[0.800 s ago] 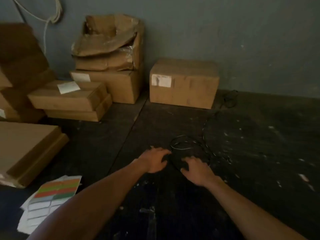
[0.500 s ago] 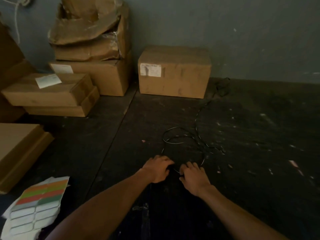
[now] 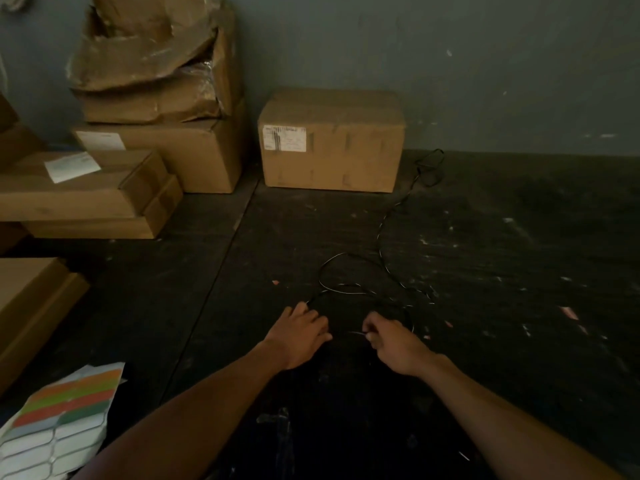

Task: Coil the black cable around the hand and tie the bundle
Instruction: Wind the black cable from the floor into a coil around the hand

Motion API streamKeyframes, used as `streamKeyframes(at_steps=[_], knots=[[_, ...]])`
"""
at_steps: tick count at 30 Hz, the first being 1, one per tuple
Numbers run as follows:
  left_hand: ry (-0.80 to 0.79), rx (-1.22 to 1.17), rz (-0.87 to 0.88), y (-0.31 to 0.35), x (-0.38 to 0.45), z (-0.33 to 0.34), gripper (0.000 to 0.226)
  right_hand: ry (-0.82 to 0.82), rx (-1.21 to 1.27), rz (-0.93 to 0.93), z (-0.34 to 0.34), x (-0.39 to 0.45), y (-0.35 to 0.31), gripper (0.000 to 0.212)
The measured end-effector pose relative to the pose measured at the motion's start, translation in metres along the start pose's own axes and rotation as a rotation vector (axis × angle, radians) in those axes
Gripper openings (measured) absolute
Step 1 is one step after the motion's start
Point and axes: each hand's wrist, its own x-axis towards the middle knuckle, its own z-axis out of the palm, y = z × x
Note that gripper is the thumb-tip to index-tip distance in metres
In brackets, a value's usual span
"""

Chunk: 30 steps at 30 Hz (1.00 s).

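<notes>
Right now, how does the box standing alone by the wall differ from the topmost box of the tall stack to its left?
The lone box is closed, with flat sides and square edges; the top stack box is crushed and torn open. The lone box stands on the dark floor; the crushed one rests on another box. The lone box shows a white label; none shows on the crushed one. Both are brown cardboard.

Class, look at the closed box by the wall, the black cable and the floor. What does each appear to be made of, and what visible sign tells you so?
Closed box: brown cardboard, matte, with creased panels and a pasted paper label.
Black cable: probably plastic-sheathed wire; thin, limp loops with faint glints.
Floor: dark, hard, scuffed and paint-flecked; the material is unclear in this dim light.
</notes>
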Motion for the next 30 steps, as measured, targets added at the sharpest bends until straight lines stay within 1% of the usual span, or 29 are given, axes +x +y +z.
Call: streamKeyframes(at_steps=[3,6,9,10,11,14,17,18,19,22,24,27,28,30], knots=[[0.013,-0.050,-0.021,-0.006,-0.003,-0.006,0.031,0.096,0.087,-0.010,-0.008,-0.001,-0.001,0.017],[0.000,-0.131,-0.059,-0.010,-0.006,-0.009,0.029,0.099,0.147,-0.042,-0.016,-0.001,-0.002,0.014],[-0.044,-0.315,-0.104,-0.011,-0.002,-0.012,0.023,-0.032,0.120,-0.090,-0.021,-0.005,-0.002,0.017],[-0.053,-0.377,-0.126,-0.011,0.002,-0.014,0.025,-0.078,0.098,-0.098,-0.020,-0.005,-0.001,0.017],[-0.055,-0.409,-0.145,-0.010,0.007,-0.016,0.031,-0.112,0.072,-0.099,-0.019,-0.005,-0.001,0.017],[-0.054,-0.384,-0.191,-0.007,0.025,-0.022,0.051,-0.190,-0.014,-0.097,-0.015,-0.003,0.001,0.017],[-0.036,-0.308,-0.210,-0.002,0.047,-0.026,0.058,-0.256,-0.055,-0.099,-0.014,0.000,0.004,0.012],[-0.033,-0.286,-0.208,-0.001,0.054,-0.027,0.059,-0.233,-0.039,-0.091,-0.015,0.003,0.005,0.011],[-0.027,-0.265,-0.204,-0.001,0.061,-0.029,0.060,-0.177,-0.024,-0.087,-0.017,0.006,0.006,0.013],[-0.048,-0.213,-0.188,-0.002,0.079,-0.033,0.065,0.041,-0.008,-0.060,-0.025,0.020,0.001,0.024],[-0.084,-0.143,-0.175,-0.004,0.086,-0.034,0.062,0.131,0.006,-0.045,-0.029,0.032,-0.005,0.032],[-0.049,0.008,-0.131,-0.005,0.092,-0.035,0.038,0.155,-0.006,-0.016,-0.028,0.049,-0.015,0.043],[-0.017,0.029,-0.108,-0.006,0.093,-0.035,0.033,0.156,-0.029,-0.007,-0.026,0.054,-0.018,0.045],[0.032,0.009,-0.039,-0.008,0.095,-0.037,0.031,0.163,-0.060,0.012,-0.022,0.063,-0.022,0.043]])
